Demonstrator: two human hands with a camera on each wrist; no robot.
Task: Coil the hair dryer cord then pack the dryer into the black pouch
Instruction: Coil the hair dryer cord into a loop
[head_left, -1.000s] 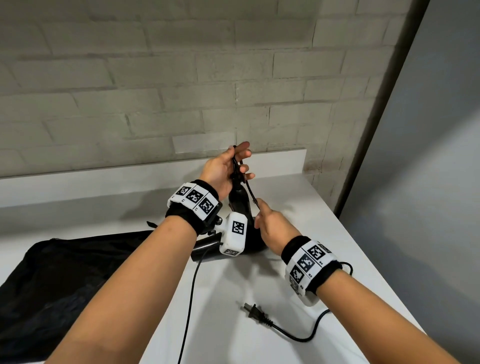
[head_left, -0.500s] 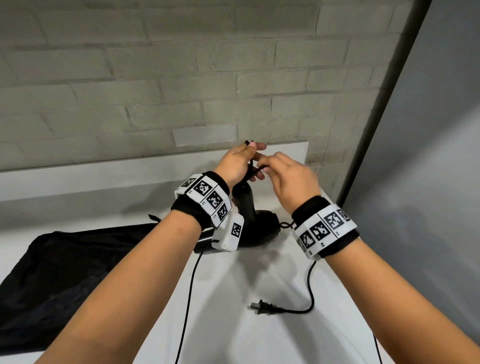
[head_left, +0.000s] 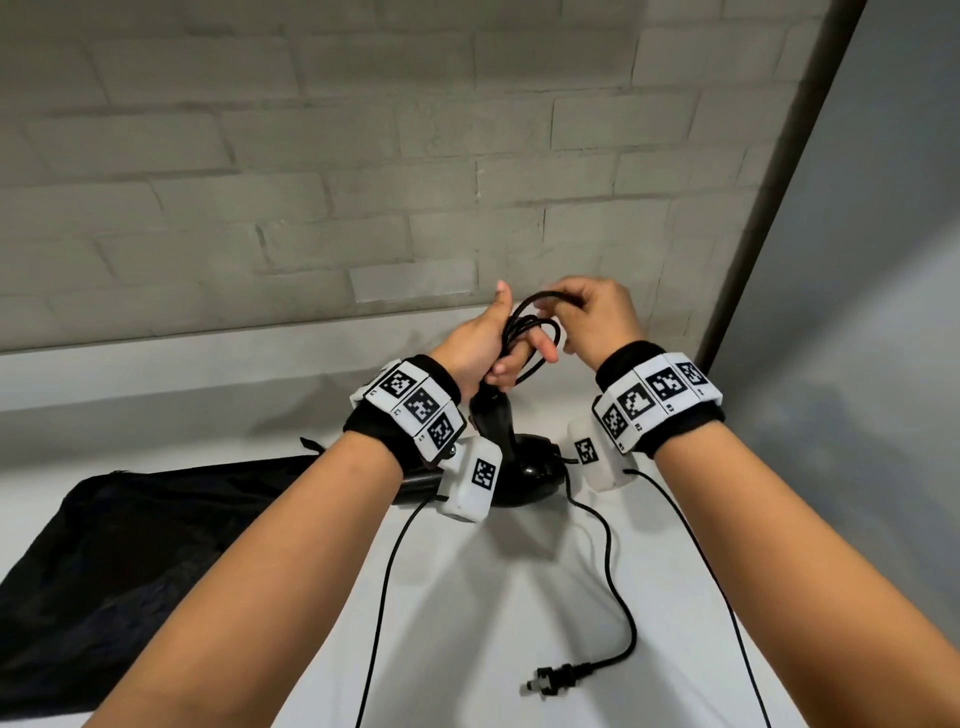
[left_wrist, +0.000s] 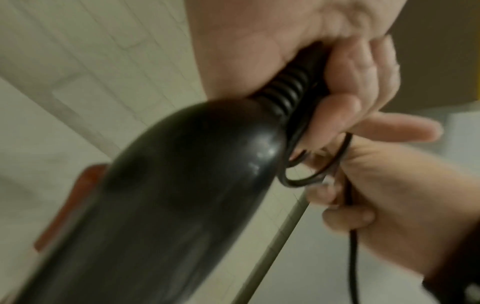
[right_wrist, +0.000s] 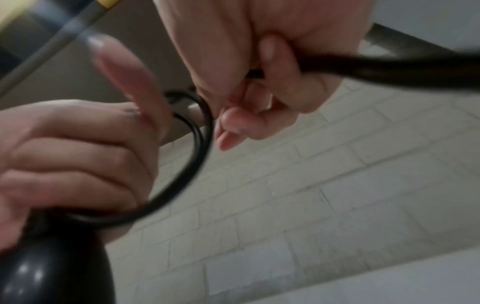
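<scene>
Head view: the hair dryer (head_left: 524, 457) stands at the centre of the worktop (head_left: 483, 597), body down and handle up, with the cord (head_left: 535, 332) gathered in a few small loops above the handle top. The left hand (head_left: 480, 343) grips the handle top; its fingers (left_wrist: 358, 82) are curled round the ribbed cord collar and the loops, one finger pointing straight out. At 2 o'clock from the dryer, the right hand (head_left: 597, 322) pinches the cord, its fingers (right_wrist: 283, 82) clenched on the strand just above the loops.

Compared with one second ago, the right hand has risen from beside the dryer body to meet the left hand, and a fresh loop now lies over the left fingers. The slack has shortened, and the plug (head_left: 553, 686) has slid on the worktop at 6 o'clock. Coiling is judged partly done: a long free run of cord still trails down to the plug.

The black pouch (head_left: 135, 551) lies flat at 9 o'clock from the dryer, untouched.

The dryer nozzle is hidden behind the left wrist; both wrist views are motion-blurred, so the loop count cannot be told. The pouch opening cannot be made out, and its left edge is cut off.
</scene>
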